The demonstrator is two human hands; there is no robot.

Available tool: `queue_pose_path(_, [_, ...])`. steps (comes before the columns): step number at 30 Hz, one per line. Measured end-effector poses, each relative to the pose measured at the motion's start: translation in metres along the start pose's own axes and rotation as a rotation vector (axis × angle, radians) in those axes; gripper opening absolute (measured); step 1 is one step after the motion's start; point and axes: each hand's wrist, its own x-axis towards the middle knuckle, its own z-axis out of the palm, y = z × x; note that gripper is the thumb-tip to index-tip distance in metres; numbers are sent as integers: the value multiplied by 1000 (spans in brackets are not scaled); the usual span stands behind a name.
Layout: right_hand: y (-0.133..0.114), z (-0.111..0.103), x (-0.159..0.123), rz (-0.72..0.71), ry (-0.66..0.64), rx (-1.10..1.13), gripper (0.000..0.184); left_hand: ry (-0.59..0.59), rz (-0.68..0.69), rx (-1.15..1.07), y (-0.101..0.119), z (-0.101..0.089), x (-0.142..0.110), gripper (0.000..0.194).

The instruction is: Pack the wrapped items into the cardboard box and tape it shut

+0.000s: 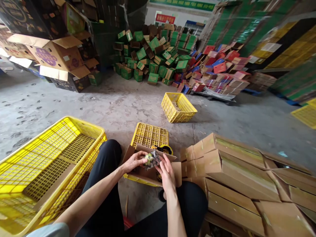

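Note:
My left hand (137, 161) grips a small greenish item wrapped in clear, crinkled plastic (151, 159), its thumb lying on top. From the other side, my right hand (167, 171) holds the right end of the plastic, with its fingers fairly straight. Both hands are above an open cardboard box (176, 172) between my knees. The box contents are mostly hidden by my hands. Just behind the wrapped item lies a black-and-yellow round thing (166, 149), perhaps a tape dispenser.
An upturned yellow crate (150, 133) stands beyond the box. A large yellow crate (86, 131) is at my left, another crate (179, 108) farther ahead. Stacked cardboard boxes (247, 177) fill my right side. Green boxes (153, 62) and red boxes (219, 67) are heaped at the back.

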Motion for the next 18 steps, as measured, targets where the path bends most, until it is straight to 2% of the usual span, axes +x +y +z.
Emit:
queue_pose_path(2, [3,-1,2,7,15,-37,71,-36,-26,25,2,1,-2,65])
queue_pose_path(6, [8,-2,6,6,51,-68,54,-88,-41,86,7,3,-4,60])
queue_pose_path(14, [6,0,6,-16,99,9,48,45,-14,-66,-3,2,1,65])
queue_pose_path(18, [6,0,6,-17,105,37,44,50,-34,-100,-6,1,4,64])
